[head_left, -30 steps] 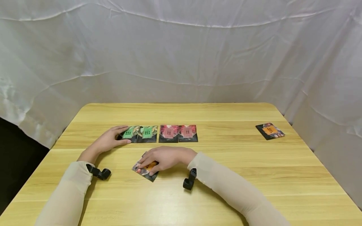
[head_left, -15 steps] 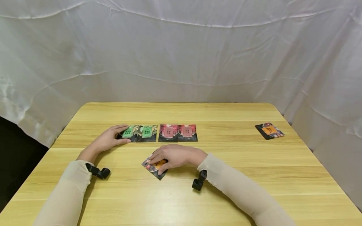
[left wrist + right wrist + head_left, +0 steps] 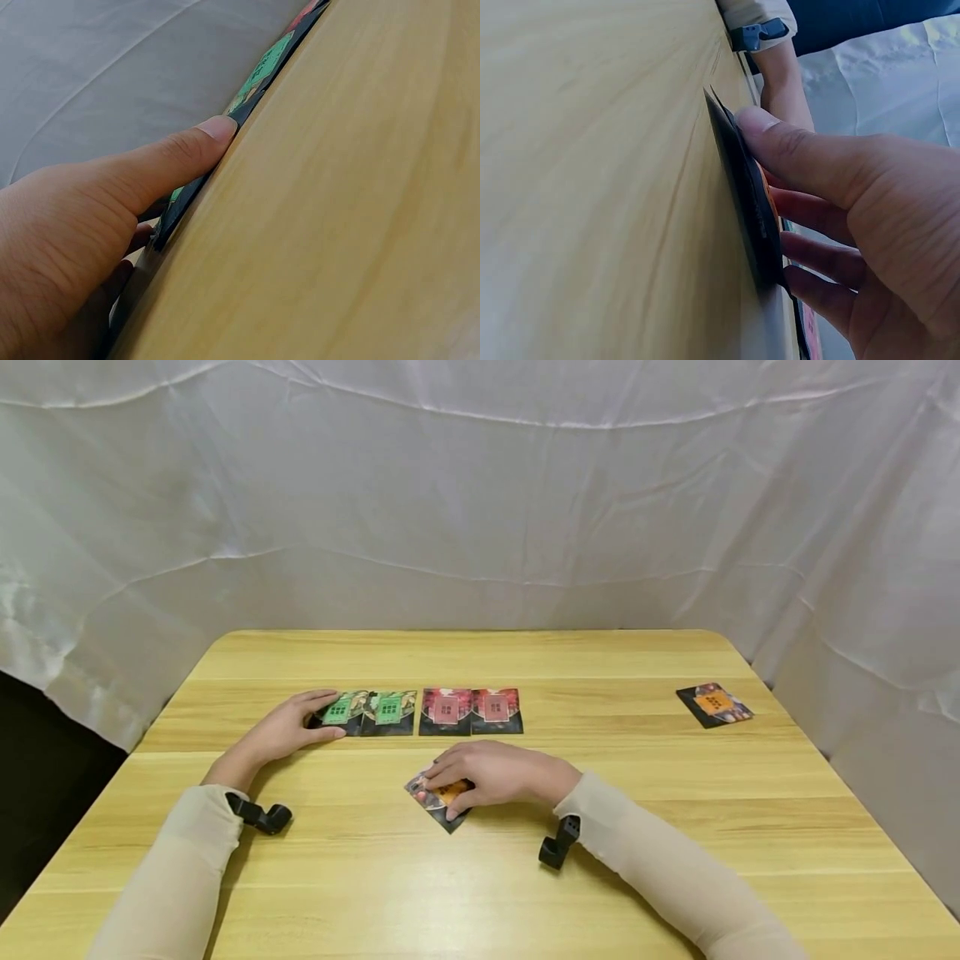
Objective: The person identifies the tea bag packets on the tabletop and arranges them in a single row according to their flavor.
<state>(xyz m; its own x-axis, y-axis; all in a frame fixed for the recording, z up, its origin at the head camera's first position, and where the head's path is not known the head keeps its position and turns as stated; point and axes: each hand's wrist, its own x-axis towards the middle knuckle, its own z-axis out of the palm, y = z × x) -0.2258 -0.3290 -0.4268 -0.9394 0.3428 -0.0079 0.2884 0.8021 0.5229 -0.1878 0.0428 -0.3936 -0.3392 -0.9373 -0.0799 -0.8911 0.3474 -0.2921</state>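
Observation:
A dark card with an orange centre (image 3: 424, 793) lies flat on the wooden table (image 3: 480, 885), near the middle. My right hand (image 3: 444, 790) presses on it with fairly straight fingers, and the thumb lies at its near edge. In the right wrist view the card (image 3: 739, 187) lies flat under the fingers (image 3: 810, 217). My left hand (image 3: 330, 715) rests at the left green card (image 3: 345, 708), thumb along its near edge. Seen from the left wrist, the thumb (image 3: 214, 131) touches that card's edge (image 3: 262, 67).
A row of cards lies beyond the hands: a second green card (image 3: 390, 710) and two red ones (image 3: 446, 710) (image 3: 495, 710). Another orange-centred card (image 3: 714, 703) sits alone at the far right. White cloth hangs behind the table and to its right.
My right hand has slid the orange-centred card to the right across the table. The left hand has stayed at the green card.

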